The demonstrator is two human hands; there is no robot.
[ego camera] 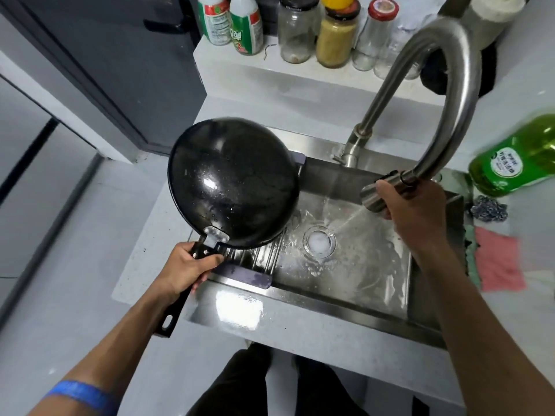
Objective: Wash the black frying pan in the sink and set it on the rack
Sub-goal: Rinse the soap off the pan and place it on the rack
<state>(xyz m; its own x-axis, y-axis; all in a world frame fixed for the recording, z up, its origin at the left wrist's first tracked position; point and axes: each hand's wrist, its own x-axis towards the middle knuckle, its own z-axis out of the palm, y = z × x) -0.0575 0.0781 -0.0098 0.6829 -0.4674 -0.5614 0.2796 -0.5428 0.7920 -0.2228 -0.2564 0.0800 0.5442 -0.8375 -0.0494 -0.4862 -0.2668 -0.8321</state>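
- Grey counter (pixel 90 223) surrounds a steel sink (pixel 345 298) at frame centre, with jars and bottles on a ledge along the top edge and a green bottle (pixel 516 154) at the right edge.
- Left hand (pixel 186 265), lower left of centre, has its fingers curled round the handle of the black frying pan (pixel 234 181).
- That pan is held tilted above the rack (pixel 255 259), which spans the sink's left end; its wet underside faces the camera, and its long axis runs from the handle at lower left up toward the frame's centre.
- Right hand (pixel 417 211), right of centre, grips the faucet (pixel 450 94) at its spray head, and water streams down-left into the basin.
- Judgement: the left hand alone carries the pan, and the rack lies directly beneath, so lowering is the short move left.
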